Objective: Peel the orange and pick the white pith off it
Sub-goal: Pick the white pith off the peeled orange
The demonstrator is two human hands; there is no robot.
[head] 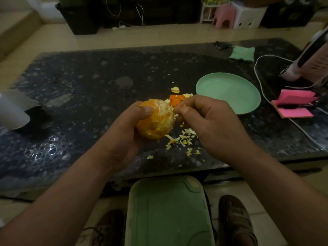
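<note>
The left hand (124, 125) cups the peeled orange (156, 119) above the table (79, 82), its grip closed round the fruit. Just right of the orange, the right hand (209, 121) pinches narrowly at its flank, probably on a pith strand.

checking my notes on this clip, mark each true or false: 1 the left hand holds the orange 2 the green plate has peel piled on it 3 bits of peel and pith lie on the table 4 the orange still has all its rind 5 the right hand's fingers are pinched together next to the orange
1. True: the left hand holds the orange.
2. False: the green plate shows no peel on it.
3. True: scraps lie on the table.
4. False: the rind is off; pale pith remains.
5. True: the right hand pinches beside it.
</note>
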